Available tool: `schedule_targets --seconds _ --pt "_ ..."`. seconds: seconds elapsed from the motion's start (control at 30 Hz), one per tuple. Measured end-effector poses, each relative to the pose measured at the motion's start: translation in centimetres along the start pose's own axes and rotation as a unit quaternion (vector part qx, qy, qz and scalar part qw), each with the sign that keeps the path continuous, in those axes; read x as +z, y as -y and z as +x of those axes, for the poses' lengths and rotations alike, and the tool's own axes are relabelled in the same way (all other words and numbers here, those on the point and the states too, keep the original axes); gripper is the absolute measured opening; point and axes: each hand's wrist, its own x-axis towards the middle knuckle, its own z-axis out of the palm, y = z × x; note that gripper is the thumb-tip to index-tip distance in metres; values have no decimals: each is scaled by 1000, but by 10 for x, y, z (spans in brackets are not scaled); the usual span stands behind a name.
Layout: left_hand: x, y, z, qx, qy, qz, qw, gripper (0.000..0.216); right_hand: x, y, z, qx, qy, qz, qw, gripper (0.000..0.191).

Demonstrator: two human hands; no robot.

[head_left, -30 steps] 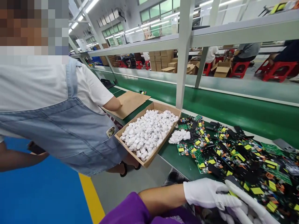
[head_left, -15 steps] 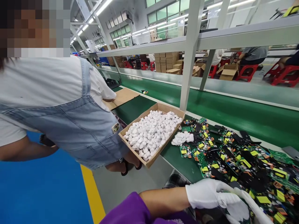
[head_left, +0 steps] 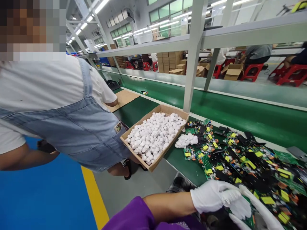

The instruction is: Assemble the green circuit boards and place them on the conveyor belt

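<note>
**Gloved hands close on a circuit board at the near edge of the bench**

The person's left hand (head_left: 217,196), in a white glove, sits at the near right of the view with its fingers (head_left: 240,207) curled in. They appear to grip the edge of a green circuit board (head_left: 247,218), though the frame's lower edge cuts off most of it. The right hand (head_left: 261,210), also gloved, lies just beside the left and touches the same board. Its fingers are stretched long over the board, and I cannot tell whether they grip it. The board is between the 2 hands, at the near end of a wide pile of circuit boards (head_left: 240,159) spread over the green bench (head_left: 182,163).

To the left of the pile is a small heap of white parts (head_left: 185,140). Left of that is a cardboard tray (head_left: 165,154), set at an angle and overhanging the bench's near edge, filled with white caps (head_left: 155,135). A co-worker in denim overalls (head_left: 72,127) stands at the left, 1 arm reaching to a flat cardboard sheet (head_left: 124,97) farther along the bench. A white post (head_left: 192,64) rises behind the tray. Far beyond it are stacked boxes (head_left: 170,62) and red stools (head_left: 251,70).
</note>
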Motion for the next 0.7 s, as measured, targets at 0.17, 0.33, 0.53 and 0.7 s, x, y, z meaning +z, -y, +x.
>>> schedule_targets --seconds 0.17,0.33,0.53,0.7 --pt "-5 -36 -8 -7 29 -70 997 51 -5 37 11 7 -12 -66 998 65" --pt "-17 -39 5 12 68 -19 997 48 -7 39 22 -48 13 -40 998 71" --pt "-13 -28 5 16 105 -29 994 58 -8 36 19 -55 35 -4 998 74" --pt "-7 -38 2 18 89 -28 995 50 -11 40 22 -29 51 33 998 73"
